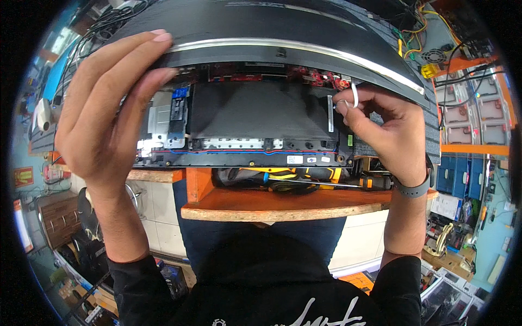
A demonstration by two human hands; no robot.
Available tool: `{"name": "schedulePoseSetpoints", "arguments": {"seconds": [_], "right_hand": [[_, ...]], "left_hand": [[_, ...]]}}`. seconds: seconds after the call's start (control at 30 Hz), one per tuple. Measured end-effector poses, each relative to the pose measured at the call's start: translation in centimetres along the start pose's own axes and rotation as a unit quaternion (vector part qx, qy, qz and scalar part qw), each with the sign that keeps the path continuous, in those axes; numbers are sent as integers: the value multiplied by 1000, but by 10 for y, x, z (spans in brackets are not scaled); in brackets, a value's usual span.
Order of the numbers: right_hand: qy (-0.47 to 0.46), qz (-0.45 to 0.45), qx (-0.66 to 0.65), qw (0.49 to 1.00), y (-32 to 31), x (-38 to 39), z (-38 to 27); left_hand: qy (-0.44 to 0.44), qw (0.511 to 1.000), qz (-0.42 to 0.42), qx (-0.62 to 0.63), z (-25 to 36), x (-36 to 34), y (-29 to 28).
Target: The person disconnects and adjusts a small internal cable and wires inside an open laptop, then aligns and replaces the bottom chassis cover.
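An opened laptop base [209,161] lies on the bench, with a large black battery [261,111] and parts of a red circuit board [331,80] visible. Above it, a dark laptop panel [272,24] with a silver edge strip is raised at its near side. My left hand [103,103] grips the panel's left corner, fingers on top and thumb underneath. Beneath the right part of the panel, my right hand [386,122] reaches over the base's right end. Its thumb and index finger are pinched by a thin curved white strip [355,95]; its far end is hidden.
Below the bench edge, an orange shelf [293,205] holds a screwdriver [375,183] and other yellow-black tools. Loose cables [418,32] and a small fan [435,56] lie at the far right. Clear-fronted drawers [473,103] stand to the right; black cables [103,24] bunch at the far left.
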State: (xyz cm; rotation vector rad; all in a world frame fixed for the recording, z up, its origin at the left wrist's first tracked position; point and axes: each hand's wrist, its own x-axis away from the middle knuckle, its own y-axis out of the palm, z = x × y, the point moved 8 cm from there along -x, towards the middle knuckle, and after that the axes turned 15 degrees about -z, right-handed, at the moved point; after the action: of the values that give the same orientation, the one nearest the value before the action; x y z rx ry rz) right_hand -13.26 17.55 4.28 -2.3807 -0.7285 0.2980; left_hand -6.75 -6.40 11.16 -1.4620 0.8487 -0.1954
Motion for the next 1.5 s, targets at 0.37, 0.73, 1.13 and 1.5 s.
{"name": "schedulePoseSetpoints", "arguments": {"seconds": [0.37,0.73,1.13,1.5], "right_hand": [[16,27,132,991,-10,16,9],[54,50,86,994,-25,20,41],[-27,-9,225,974,-29,9,18],[-6,-17,205,979,-27,20,34]], "left_hand": [[9,1000,29,1,16,3,15],[23,999,16,-17,15,-7,6],[15,998,-60,0,18,4,22],[14,998,-58,-28,18,-7,14]]}}
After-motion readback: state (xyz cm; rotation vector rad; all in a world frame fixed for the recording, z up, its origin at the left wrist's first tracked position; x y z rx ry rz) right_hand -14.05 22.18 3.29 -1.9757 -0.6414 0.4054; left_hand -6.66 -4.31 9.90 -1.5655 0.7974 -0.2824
